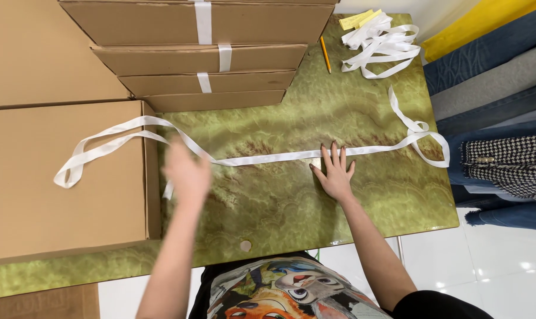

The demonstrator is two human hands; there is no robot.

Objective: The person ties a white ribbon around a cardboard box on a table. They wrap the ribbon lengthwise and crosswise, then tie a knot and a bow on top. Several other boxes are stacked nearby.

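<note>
Blur: the left hand point(187, 171) was smeared by motion above the ribbon; whether it gripped anything could not be told.
Cut off: the large cardboard box point(61, 177) ran past the left edge.
Around: a stack of taped flat cartons point(203, 53) stood at the back, a pencil point(325, 54) and a heap of cut ribbon pieces point(381, 44) beside it, folded fabrics point(492, 65) to the right.
Ribbon: a long white ribbon point(268, 158) lay across the green marbled counter point(291, 201), looped over the box at one end, curled at the other.
Right hand: the right hand point(334, 172) lay flat, fingers spread, grasping nothing, fingertips touching the ribbon.
</note>
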